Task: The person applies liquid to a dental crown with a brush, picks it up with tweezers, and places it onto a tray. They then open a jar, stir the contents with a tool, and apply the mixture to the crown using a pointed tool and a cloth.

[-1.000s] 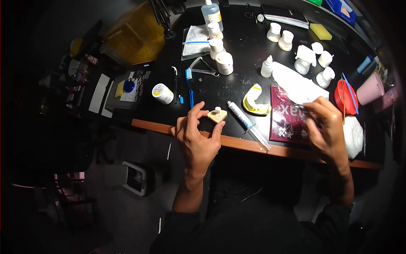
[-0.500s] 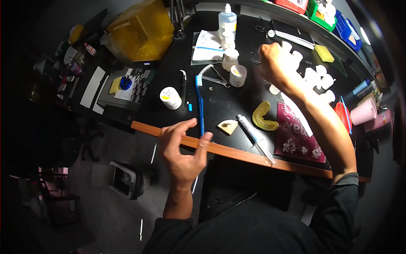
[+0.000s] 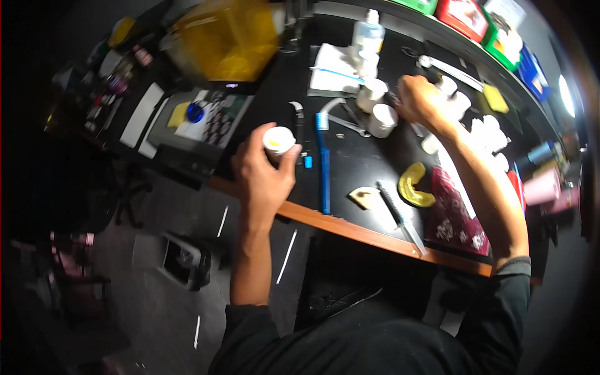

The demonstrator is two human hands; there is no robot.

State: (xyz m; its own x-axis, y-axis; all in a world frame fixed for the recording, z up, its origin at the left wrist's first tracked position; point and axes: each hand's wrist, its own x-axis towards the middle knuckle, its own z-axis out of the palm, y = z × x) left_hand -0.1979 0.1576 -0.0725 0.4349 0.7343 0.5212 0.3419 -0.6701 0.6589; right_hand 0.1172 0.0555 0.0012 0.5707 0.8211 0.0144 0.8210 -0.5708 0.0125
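My left hand point(image 3: 265, 172) is closed around a white lidded jar point(image 3: 279, 140) with a yellow mark on its top, at the left of the black worktop. My right hand point(image 3: 425, 103) is a curled fist at the far side, beside several white jars; whatever its fingers hold is hidden. Close to that fist stand two more white jars, a nearer one point(image 3: 382, 120) and one behind it point(image 3: 372, 94). Right of my left hand lie a blue toothbrush point(image 3: 324, 169) and a small blue cap point(image 3: 308, 162).
A yellow dental arch model point(image 3: 414, 185), a cream wedge-shaped piece point(image 3: 364, 197) and a syringe point(image 3: 402, 219) lie near the wooden front edge point(image 3: 350, 230). A maroon packet point(image 3: 447, 219) is under my right forearm. A clear bottle point(image 3: 367, 34) stands at the back.
My left hand has moved up and forward from the table edge, and its open fingers have closed on the white jar. My right hand stays a fist by the far jars. The view has shifted.
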